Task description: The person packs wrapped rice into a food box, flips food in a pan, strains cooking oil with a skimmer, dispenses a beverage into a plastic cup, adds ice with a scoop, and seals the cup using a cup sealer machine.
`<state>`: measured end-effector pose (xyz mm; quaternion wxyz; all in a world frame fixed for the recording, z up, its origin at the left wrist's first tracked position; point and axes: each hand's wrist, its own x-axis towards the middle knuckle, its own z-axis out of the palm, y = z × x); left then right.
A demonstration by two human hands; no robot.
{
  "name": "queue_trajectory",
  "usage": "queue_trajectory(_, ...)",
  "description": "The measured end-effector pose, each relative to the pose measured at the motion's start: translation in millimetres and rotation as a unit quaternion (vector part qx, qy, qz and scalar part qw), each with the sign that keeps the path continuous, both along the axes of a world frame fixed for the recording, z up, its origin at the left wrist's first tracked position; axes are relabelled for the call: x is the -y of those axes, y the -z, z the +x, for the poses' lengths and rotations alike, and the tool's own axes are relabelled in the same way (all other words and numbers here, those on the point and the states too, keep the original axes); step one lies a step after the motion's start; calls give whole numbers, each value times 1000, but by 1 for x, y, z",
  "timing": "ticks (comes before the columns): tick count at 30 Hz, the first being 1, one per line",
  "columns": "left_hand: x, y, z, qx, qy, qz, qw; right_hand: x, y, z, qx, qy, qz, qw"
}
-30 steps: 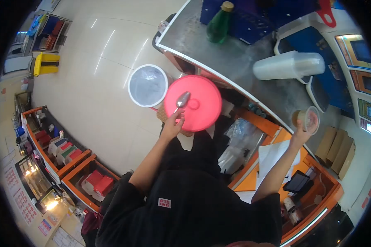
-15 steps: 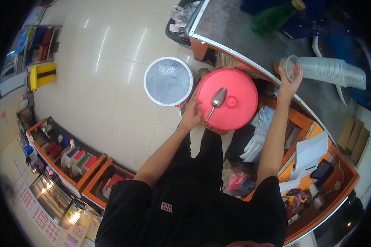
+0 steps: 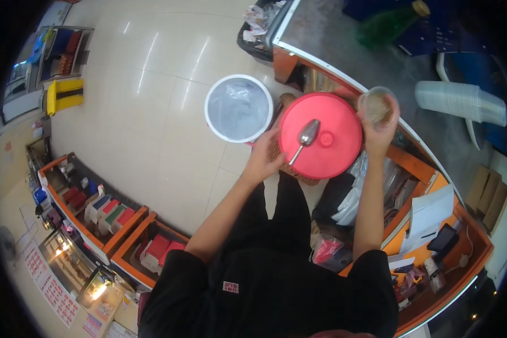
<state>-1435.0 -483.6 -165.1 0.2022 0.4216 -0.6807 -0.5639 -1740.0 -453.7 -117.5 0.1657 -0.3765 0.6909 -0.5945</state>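
A round red lid [image 3: 338,160] lies on a wide container in front of me, and a metal scoop [image 3: 308,134] rests on top of it. My left hand [image 3: 263,159] is at the lid's left edge, thumb and fingers apart, close to the end of the scoop's handle. In my right hand [image 3: 377,138] is a clear plastic cup [image 3: 379,107], above the lid's right edge. Some fingers of that hand show through the cup. To the left of the lid stands a white-rimmed bucket [image 3: 239,110] with a clear plastic liner.
A long stack of clear plastic cups [image 3: 453,101] lies on the grey counter [image 3: 321,39], near a green bottle [image 3: 386,28]. Plastic bags [image 3: 352,197] hang below the counter. A black bin [image 3: 253,45] stands at its far corner. Orange shelving [image 3: 104,248] runs along the left.
My right hand has brought the cup away from the stack, leftwards to the lid's right edge. My left hand has shifted slightly left relative to the lid. The view has moved a little.
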Motion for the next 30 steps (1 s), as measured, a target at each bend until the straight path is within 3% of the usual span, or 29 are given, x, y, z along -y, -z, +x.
queue_trajectory(4, 27, -21, -30, -44, 61, -61, 995, -3, 18, 101, 90, -67, 26, 993)
queue_trajectory(6, 45, -17, -19, -87, 65, -77, 991, -2, 17, 147, -17, -89, 131, 987)
queue_trajectory(7, 52, -13, -12, -110, 72, -80, 988, 1, 21, 172, -25, -106, 126, 986)
queue_trajectory(11, 80, 13, 63, -112, 59, 82, 989, 21, 14, 235, 50, -195, 154, 967)
queue_trajectory(14, 122, 33, 122, -77, 105, 27, 991, 14, 64, 246, -21, -80, 254, 964)
queue_trajectory(16, 155, 38, 155, -75, 108, 10, 991, -4, 128, 250, -129, 81, 369, 917)
queue_trajectory(18, 180, 42, 184, -70, 102, 0, 992, -13, 165, 253, -258, 131, 434, 853)
queue_trajectory(21, 213, 57, 223, -81, 77, -13, 994, -8, 177, 255, -261, 200, 443, 834)
queue_trajectory(24, 236, 68, 254, -85, 35, -16, 996, -11, 176, 254, -336, 301, 439, 777)
queue_trajectory(27, 248, 79, 272, -95, 1, -14, 995, -40, 195, 242, -181, 277, 451, 829)
queue_trajectory(30, 251, 93, 284, -114, -34, 4, 993, -44, 189, 260, -247, 211, 507, 798)
